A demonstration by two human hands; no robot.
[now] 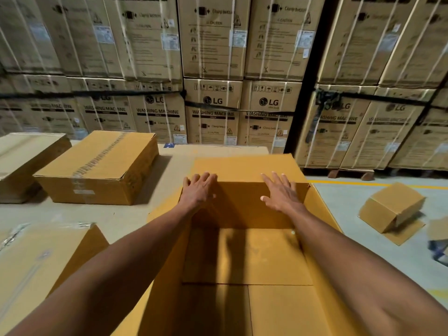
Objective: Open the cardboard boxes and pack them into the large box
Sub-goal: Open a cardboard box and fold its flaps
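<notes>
The large box (322, 238) stands open at the worktop's (135, 214) right end, and its near wall is cut off by the frame's lower edge. A small box (244, 192) stands against its far wall, its lower part lost in shadow. Two hands lie flat on the small box's near face, fingers straight and spread over its top edge: the left hand (199, 190) at the left corner, the right hand (281, 192) further right; neither grip closes on anything. Three taped boxes rest on the worktop: one whole (101, 168), one cut off at the left edge (26, 161), one cut off at bottom left (41, 258). One open box (392, 207) lies tipped on the floor (363, 248). A blurred, cropped object at the right edge cannot be made out. Stacked cartons (213, 69) fill the background.
</notes>
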